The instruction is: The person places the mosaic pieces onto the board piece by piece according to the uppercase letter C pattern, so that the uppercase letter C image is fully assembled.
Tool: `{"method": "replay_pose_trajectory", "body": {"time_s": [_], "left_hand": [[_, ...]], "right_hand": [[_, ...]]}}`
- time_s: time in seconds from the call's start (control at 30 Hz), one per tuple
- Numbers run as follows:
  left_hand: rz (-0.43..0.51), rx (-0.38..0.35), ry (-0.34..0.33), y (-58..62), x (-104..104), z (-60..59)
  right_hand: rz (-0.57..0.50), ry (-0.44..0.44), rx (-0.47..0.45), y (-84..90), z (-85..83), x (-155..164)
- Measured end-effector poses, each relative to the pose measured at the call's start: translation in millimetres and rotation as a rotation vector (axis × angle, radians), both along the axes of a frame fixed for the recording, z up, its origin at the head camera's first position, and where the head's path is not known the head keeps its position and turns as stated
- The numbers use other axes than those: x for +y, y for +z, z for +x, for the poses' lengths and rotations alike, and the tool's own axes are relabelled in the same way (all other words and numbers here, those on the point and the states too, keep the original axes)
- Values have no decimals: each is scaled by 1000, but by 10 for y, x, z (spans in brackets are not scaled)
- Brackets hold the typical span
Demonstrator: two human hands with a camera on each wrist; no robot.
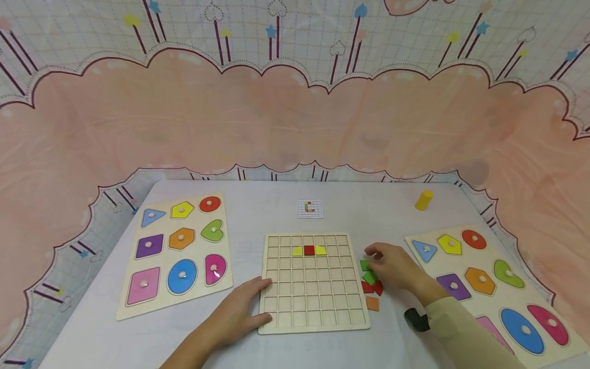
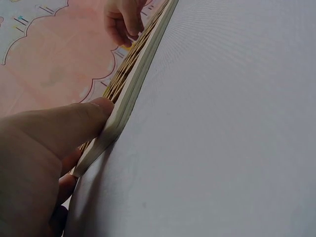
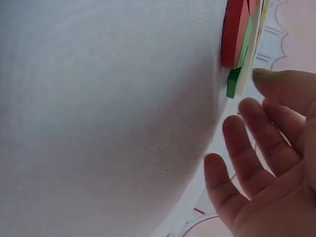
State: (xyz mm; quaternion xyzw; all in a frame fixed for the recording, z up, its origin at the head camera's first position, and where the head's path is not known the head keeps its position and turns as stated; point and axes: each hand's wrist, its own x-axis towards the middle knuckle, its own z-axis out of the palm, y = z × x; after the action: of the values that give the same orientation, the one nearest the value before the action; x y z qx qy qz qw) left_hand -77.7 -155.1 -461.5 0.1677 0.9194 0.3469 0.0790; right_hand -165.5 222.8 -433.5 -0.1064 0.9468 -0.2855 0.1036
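A wooden grid board [image 1: 313, 302] lies flat at the middle of the white table. Two yellow pieces and a red square [image 1: 309, 250] sit in its second row. My left hand [image 1: 239, 312] rests flat against the board's lower left edge; in the left wrist view the thumb [image 2: 74, 123] presses the board's rim [image 2: 128, 94]. My right hand [image 1: 392, 266] hovers just right of the board over a small pile of green pieces [image 1: 370, 278], red pieces [image 1: 367, 288] and an orange square [image 1: 372, 303]. The right wrist view shows its fingers [image 3: 247, 143] spread and empty beside a green piece [image 3: 233, 83].
A peg puzzle with coloured shapes [image 1: 177, 251] lies at the left, and a second one [image 1: 488, 282] at the right under my right forearm. A small pattern card [image 1: 310, 208] sits behind the grid board. A yellow cylinder [image 1: 423, 200] stands at the back right. Pink cloth walls surround the table.
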Motion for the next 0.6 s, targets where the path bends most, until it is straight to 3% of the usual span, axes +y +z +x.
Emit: {"method": "replay_pose_trajectory", "body": {"time_s": [0.6], "left_hand": [[-3,1,3,-1,-1,-1]], "right_hand": [[37,38,26,-47,1,15]]}}
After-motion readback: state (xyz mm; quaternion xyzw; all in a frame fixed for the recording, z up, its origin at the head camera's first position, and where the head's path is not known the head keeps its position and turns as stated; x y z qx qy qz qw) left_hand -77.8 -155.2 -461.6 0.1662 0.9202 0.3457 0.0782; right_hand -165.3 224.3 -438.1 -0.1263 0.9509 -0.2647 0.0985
